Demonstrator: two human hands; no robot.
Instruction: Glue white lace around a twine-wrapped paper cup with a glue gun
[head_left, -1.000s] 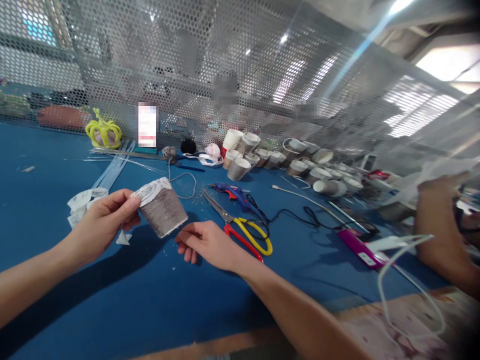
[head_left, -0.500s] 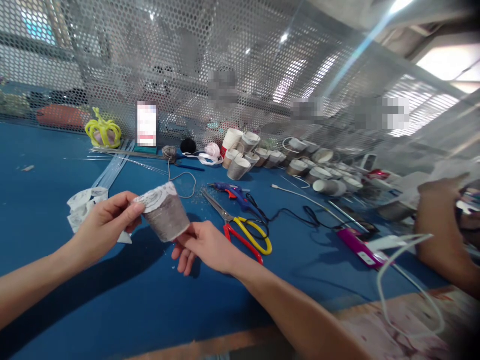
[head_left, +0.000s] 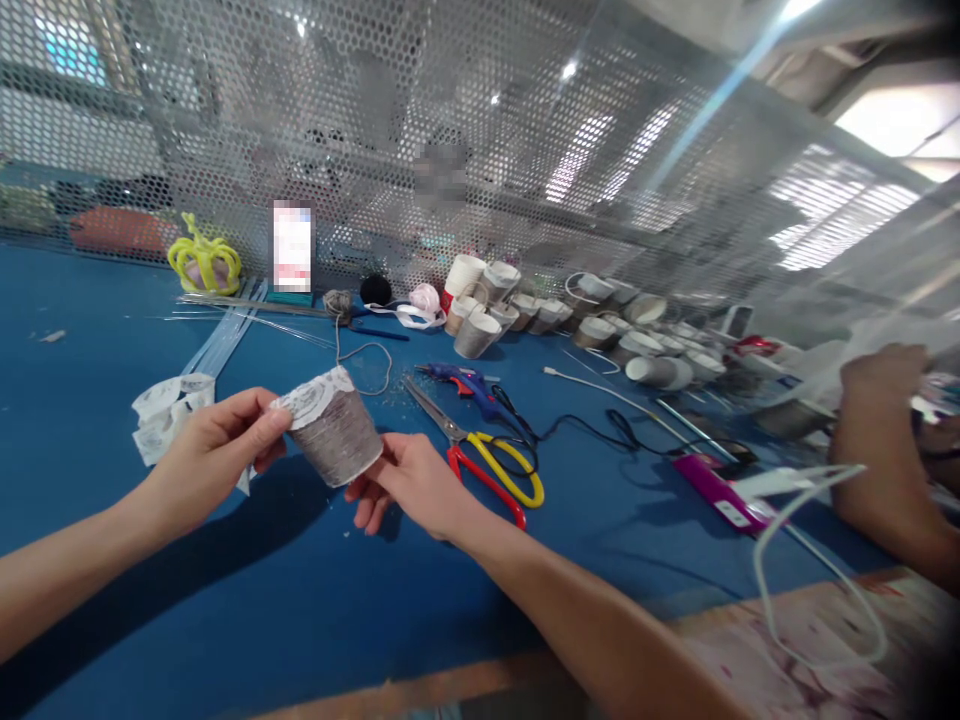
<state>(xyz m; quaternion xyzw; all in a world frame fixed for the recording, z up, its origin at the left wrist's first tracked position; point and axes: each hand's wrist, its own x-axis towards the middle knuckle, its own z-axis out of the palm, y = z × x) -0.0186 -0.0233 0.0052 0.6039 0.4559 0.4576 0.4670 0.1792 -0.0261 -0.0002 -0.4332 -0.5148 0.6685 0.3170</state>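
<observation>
Between my hands is a small cup (head_left: 339,440) wrapped in grey cord, tilted, with a band of white lace (head_left: 313,393) round its upper-left end. My left hand (head_left: 232,435) pinches the lace at that end between thumb and fingers. From the lower right, my right hand (head_left: 409,480) grips the cup's other end, its fingers partly hidden beneath. A loose length of white lace ribbon (head_left: 161,405) lies on the blue table just behind my left hand. To the right of the cup rest scissors (head_left: 480,455) with red and yellow handles and a blue glue gun (head_left: 469,385).
Several grey-wrapped cups (head_left: 477,335) stand along the perforated metal screen (head_left: 360,130). A black cable (head_left: 570,425) crosses the table towards a purple power strip (head_left: 720,495). Another person's arm (head_left: 877,450) is at the right. Yarn balls (head_left: 376,291) and a phone (head_left: 292,245) sit behind.
The cup has turned slightly in my hands, and my right hand has shifted a little up. My left hand keeps its pinch on the lace. The other person's arm has moved slightly.
</observation>
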